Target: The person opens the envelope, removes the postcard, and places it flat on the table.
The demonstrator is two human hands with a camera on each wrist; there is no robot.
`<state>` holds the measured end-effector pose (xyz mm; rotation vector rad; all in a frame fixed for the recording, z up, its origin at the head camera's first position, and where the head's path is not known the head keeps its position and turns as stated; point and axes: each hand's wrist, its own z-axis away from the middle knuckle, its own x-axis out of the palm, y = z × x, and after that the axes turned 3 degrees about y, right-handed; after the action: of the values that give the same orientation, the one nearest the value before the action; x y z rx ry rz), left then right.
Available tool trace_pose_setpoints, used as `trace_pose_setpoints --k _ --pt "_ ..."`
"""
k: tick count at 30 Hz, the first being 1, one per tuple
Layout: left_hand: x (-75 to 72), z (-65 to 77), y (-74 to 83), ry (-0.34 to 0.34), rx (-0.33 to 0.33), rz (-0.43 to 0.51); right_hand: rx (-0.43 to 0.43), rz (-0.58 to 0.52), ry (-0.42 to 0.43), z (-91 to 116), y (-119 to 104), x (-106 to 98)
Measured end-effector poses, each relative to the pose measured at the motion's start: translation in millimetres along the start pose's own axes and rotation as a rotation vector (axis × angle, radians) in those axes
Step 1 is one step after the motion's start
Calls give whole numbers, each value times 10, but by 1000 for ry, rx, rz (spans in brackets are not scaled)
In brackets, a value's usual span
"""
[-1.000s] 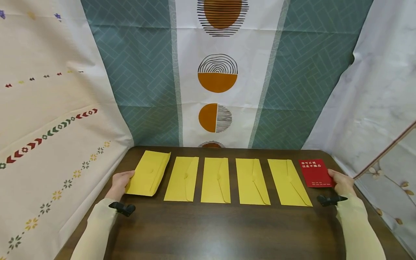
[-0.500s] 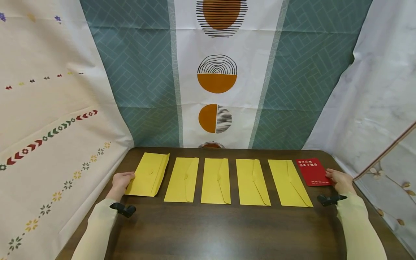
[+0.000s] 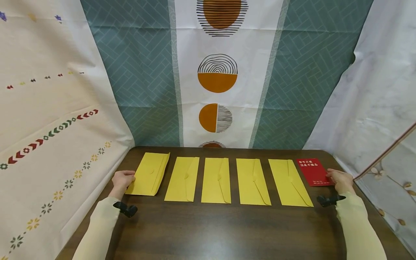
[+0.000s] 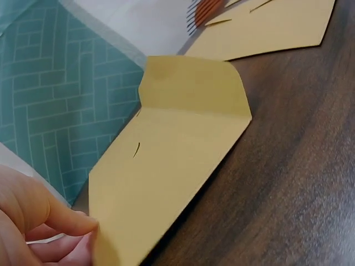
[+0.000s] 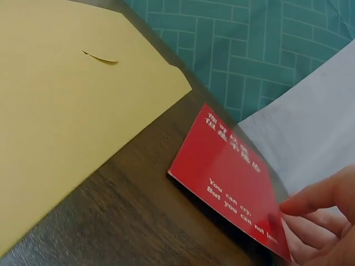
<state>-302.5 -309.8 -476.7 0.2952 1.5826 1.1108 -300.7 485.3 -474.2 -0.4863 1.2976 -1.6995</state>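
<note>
My left hand pinches the left edge of the leftmost yellow envelope between thumb and fingers. In the left wrist view this envelope has its flap unfolded, with a small curved slit in its body. At the right end of the row, my right hand pinches the lower right corner of a red card. White Chinese characters and English words show on the card in the right wrist view, and one edge looks lifted off the table. Parts of both hands' fingers are hidden behind what they hold.
Several more yellow envelopes lie flat between the hands, among them one at centre and one beside the red card. The dark wooden table meets a patterned cloth at its back edge.
The red card has shifted slightly left and turned a little in my right hand. The leftmost envelope has moved slightly; the other envelopes stay in place.
</note>
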Motion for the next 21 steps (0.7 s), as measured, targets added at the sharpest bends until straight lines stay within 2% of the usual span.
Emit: trace_pose_setpoints --k 6,15,18,21 --pt "-16 0 -20 14 27 -19 -21 -24 51 66 -14 40" --pt "-29 -13 -49 -29 53 -33 -39 -29 81 166 -45 63" --pt "-24 -23 -14 -24 72 -4 -55 -83 89 187 -87 102" --pt "-17 -40 41 -13 90 39 -59 -191 71 220 -142 151"
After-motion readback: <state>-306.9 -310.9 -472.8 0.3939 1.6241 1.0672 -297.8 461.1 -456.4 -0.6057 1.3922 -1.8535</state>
